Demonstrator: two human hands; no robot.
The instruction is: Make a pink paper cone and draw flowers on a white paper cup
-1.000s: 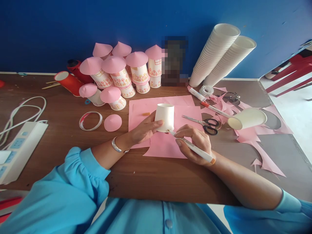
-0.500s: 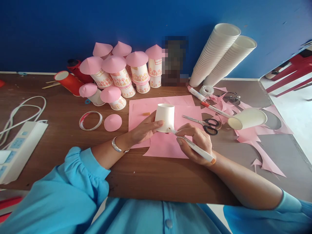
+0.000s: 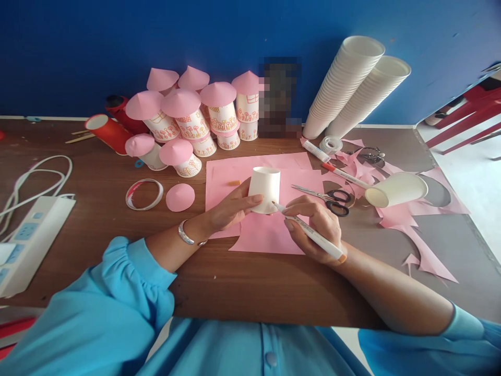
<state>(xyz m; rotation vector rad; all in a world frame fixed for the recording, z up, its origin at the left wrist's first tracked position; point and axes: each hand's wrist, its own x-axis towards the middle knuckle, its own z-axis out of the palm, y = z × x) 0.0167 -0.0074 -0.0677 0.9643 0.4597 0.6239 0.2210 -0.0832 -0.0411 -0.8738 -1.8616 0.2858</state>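
Note:
A plain white paper cup [image 3: 265, 183] is upside down in my left hand [image 3: 231, 207], with the thumb across its front and the other fingers mostly hidden behind it. My right hand [image 3: 315, 230] is closed round a white marker with an orange end [image 3: 319, 240]. The marker's tip is at the lower front of the cup. Pink paper sheets [image 3: 270, 235] lie on the brown table under both hands. Black-handled scissors [image 3: 319, 194] rest half open on the paper, just beyond my right hand.
Decorated cups with pink cone tops [image 3: 180, 107] stand at the back left. Two tall cup stacks [image 3: 344, 78] lean at the back right. Pink scraps [image 3: 410, 235], a lying cup [image 3: 399, 189] and a marker are at the right. A tape ring [image 3: 144, 195] and power strip [image 3: 35, 240] are left.
The marker's tip has moved slightly up the cup's front, along with my right hand. Both hands keep their hold.

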